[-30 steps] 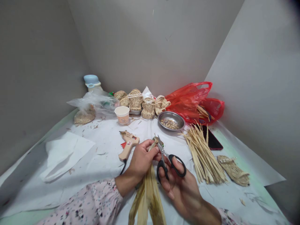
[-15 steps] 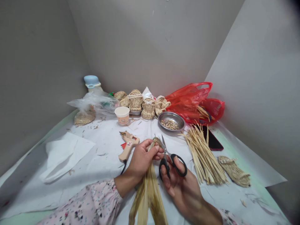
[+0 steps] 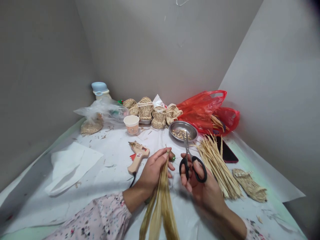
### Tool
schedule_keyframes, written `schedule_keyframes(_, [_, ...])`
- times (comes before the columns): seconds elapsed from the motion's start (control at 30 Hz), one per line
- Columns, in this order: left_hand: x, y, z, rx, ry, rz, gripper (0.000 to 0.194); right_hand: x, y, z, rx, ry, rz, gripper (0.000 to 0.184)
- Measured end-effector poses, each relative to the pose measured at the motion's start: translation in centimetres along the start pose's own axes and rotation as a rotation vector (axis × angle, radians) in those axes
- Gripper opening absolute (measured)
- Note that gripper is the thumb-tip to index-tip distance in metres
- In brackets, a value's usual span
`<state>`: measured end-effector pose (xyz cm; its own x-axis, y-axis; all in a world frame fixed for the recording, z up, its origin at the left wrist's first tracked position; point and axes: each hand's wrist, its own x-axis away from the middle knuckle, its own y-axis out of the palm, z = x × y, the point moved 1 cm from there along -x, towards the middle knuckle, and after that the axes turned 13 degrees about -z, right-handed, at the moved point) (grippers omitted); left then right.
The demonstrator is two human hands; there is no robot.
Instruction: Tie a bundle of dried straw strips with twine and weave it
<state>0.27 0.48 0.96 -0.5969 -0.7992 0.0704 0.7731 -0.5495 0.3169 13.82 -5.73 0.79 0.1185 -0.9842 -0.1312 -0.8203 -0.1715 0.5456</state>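
Observation:
My left hand (image 3: 153, 170) grips the top of a long bundle of dried golden-brown leaf strips (image 3: 161, 210), which hangs down towards me. A small brownish piece (image 3: 172, 155) lies just beyond its fingers. My right hand (image 3: 200, 180) holds black-handled scissors (image 3: 192, 168) with the blades pointing away from me, a short gap from the strips. A beige hot glue gun (image 3: 138, 156) lies on the white covering just left of my left hand. Loose cut straw strips (image 3: 217, 166) lie to the right of my right hand.
A steel bowl of clippings (image 3: 183, 131), woven straw pieces (image 3: 152, 115), a paper cup (image 3: 131, 124), red plastic bags (image 3: 207, 110) and a clear bag (image 3: 105, 111) line the back. A phone (image 3: 226, 150) and a woven straw sandal (image 3: 250, 185) lie at right.
My right hand has drawn the scissors rightward, away from the strips, and turned the blades to point farther up. My left hand has shifted slightly, still gripping the strips.

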Motion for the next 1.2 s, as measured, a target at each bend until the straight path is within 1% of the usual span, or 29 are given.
schedule_keyframes(0.17, [-0.1, 0.0, 0.0, 0.047, 0.003, 0.013, 0.039, -0.5, -1.3, -0.5, 0.176, -0.014, -0.032, 0.036])
schedule_keyframes(0.3, [-0.2, 0.2, 0.2, -0.028, 0.022, 0.0, 0.038, -0.7, -2.4, 0.3, 0.246, -0.014, 0.01, 0.036])
schedule_keyframes(0.43, [-0.2, 0.0, 0.0, -0.088, 0.041, 0.03, 0.034, -0.9, -3.1, 1.2, 0.281, 0.013, 0.013, 0.037])
schedule_keyframes(0.57, [-0.4, -0.1, -0.4, -0.078, 0.04, 0.051, 0.037, -0.7, -3.1, 1.4, 0.297, 0.01, -0.005, 0.038])
schedule_keyframes(0.8, [-0.4, -0.1, -0.4, -0.076, 0.098, 0.03, 0.043, -0.7, -3.1, 1.5, 0.284, 0.012, 0.017, 0.038])
schedule_keyframes(0.9, [-0.3, 0.1, -0.3, -0.075, 0.098, 0.006, 0.042, -0.8, -3.1, 1.6, 0.299, 0.015, 0.027, 0.038])
schedule_keyframes(1.03, [-0.3, 0.2, -0.1, -0.094, 0.086, -0.007, 0.048, -0.6, -2.9, 1.5, 0.293, 0.01, 0.001, 0.038])
schedule_keyframes(1.2, [-0.5, -0.4, -0.4, -0.083, 0.1, 0.028, 0.039, -0.5, -2.6, 1.5, 0.27, 0.029, -0.027, 0.041])
